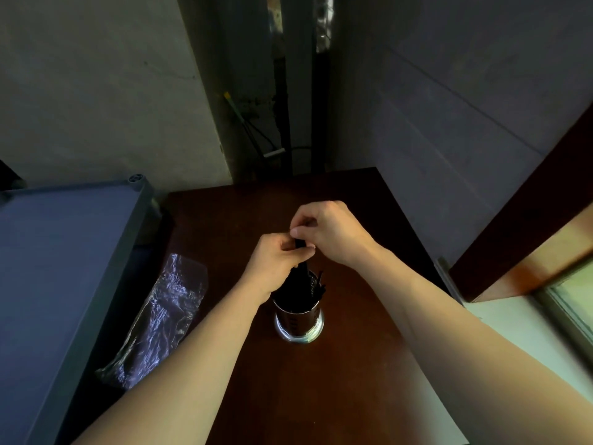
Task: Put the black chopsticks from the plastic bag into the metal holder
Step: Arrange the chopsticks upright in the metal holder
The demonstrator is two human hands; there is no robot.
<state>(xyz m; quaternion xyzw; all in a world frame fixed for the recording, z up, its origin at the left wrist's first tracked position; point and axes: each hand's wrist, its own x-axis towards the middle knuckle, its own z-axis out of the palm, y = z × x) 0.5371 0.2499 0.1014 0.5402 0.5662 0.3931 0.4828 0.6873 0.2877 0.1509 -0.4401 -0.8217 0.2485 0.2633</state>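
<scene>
Left hand (276,264): fingers curled round the upper part of a bundle of black chopsticks (301,271), gripping it directly above the metal holder (299,319). Right hand (327,232): thumb and fingers pinched at the top end of the same bundle, just above the left hand and touching it.

Bundle orientation: long axis close to upright, top end tilted slightly away from the camera, lower end pointing down into the mouth of the holder. Lower portion inside the holder; depth of insertion not discernible in the dark interior. Further black chopstick tips (321,282) protruding from the right side of the holder rim, leaning outward to the right.

Metal holder: cylindrical, upright, perforated wall, bright reflective base ring, standing near the middle of a dark brown wooden table (353,364).

Plastic bag (160,319): transparent, crinkled, lying flat at the left edge of the table, well apart from the holder, long axis running from near-left to far-right. Dark contents visible through the film; individual pieces not distinguishable.

Grey shelf unit (64,252) just beside the table on the left. Window frame (571,300) at the right edge. Grey walls behind, with a dark gap between them.
</scene>
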